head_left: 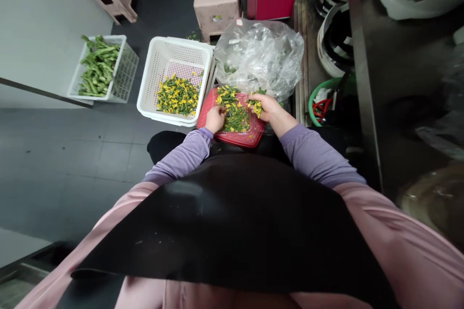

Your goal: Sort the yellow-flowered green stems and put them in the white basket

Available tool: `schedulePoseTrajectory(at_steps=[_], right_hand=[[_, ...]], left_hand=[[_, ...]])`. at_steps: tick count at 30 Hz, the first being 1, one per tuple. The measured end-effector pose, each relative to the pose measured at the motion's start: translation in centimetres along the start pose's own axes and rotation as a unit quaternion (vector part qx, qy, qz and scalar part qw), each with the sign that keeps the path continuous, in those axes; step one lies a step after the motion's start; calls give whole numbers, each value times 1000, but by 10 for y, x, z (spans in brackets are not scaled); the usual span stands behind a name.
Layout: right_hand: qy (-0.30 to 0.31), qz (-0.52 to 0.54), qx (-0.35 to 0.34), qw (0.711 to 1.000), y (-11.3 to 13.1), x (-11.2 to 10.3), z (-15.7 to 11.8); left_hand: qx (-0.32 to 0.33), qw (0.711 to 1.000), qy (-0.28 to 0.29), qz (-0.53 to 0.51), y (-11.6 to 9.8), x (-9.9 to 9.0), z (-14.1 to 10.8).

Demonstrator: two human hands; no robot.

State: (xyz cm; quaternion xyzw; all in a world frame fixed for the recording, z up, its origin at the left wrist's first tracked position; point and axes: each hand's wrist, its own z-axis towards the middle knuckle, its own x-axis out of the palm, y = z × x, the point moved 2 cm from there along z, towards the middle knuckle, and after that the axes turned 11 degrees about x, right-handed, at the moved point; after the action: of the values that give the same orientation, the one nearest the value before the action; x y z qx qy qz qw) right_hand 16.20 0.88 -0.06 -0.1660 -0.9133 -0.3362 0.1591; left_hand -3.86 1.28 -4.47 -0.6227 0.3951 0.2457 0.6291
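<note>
A red tray [258,136] lies in front of my lap, with yellow-flowered green stems [236,119] on clear plastic on top of it. My right hand [267,107] is closed around a small bunch of yellow-flowered stems [256,106] over the tray's right side. At the tray's left side, my left hand [215,119] is closed with its fingertips at the edge of the stems; what it pinches is too small to make out. To the left stands a white perforated basket [145,82] holding a heap of cut yellow-flowered stems [177,96].
Behind the tray lies a crumpled clear plastic bag [264,53]. Pink stools [217,0] stand farther back. A white basket [125,70] of thick green stalks is at the far left. On the right are a green tub [312,101], stacked white buckets [322,53] and a metal edge [362,58].
</note>
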Motion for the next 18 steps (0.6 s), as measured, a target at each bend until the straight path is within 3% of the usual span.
schedulePoseTrajectory(at_steps=[5, 9, 14, 18], right_hand=[[-23, 12, 30, 999, -13, -2, -4], [-14, 37, 55, 998, -25, -2, -13], [16, 41, 27, 999, -36, -8, -21], [-23, -4, -19, 1000, -46, -9, -14]], left_hand=[[132, 969, 126, 165, -15, -10, 3], [199, 933, 169, 250, -30, -8, 14], [221, 939, 156, 214, -25, -8, 24], [182, 966, 149, 111, -28, -14, 15]])
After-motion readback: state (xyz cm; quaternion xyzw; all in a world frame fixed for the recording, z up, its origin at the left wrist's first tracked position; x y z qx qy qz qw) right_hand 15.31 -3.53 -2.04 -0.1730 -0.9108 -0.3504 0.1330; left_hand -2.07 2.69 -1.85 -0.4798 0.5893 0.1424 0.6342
